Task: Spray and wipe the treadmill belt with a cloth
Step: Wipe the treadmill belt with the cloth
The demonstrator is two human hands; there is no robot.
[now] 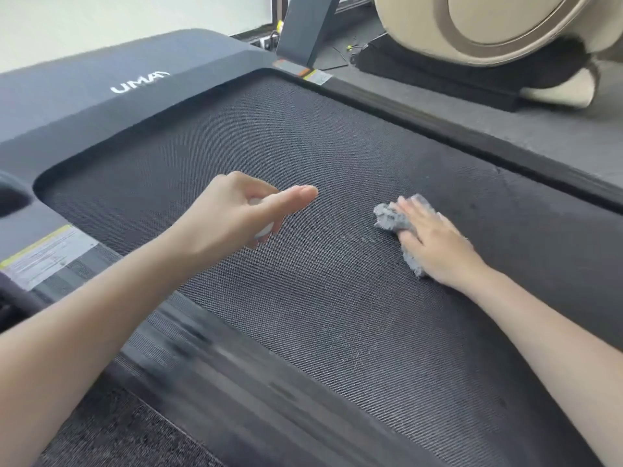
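While left hand (232, 210) grips white bottle (264, 230), right hand (435, 241) flattens cloth (391, 219).

- The dark grey, finely woven treadmill belt (303, 156) is the carrying surface; it runs slantwise across the view, framed by a smooth dark plastic surround.
- A crumpled grey fuzzy cloth (392, 219) lies directly on the belt, right of centre, pressed flat under the right hand (435, 244), whose fingers spread over it.
- Faint pale specks mark the belt just left of the cloth and nearer the viewer.
- The ribbed dark side rail (438, 126) borders the belt's far edge; the near rail is blurred.
- The treadmill stands on a grey floor (556, 136).
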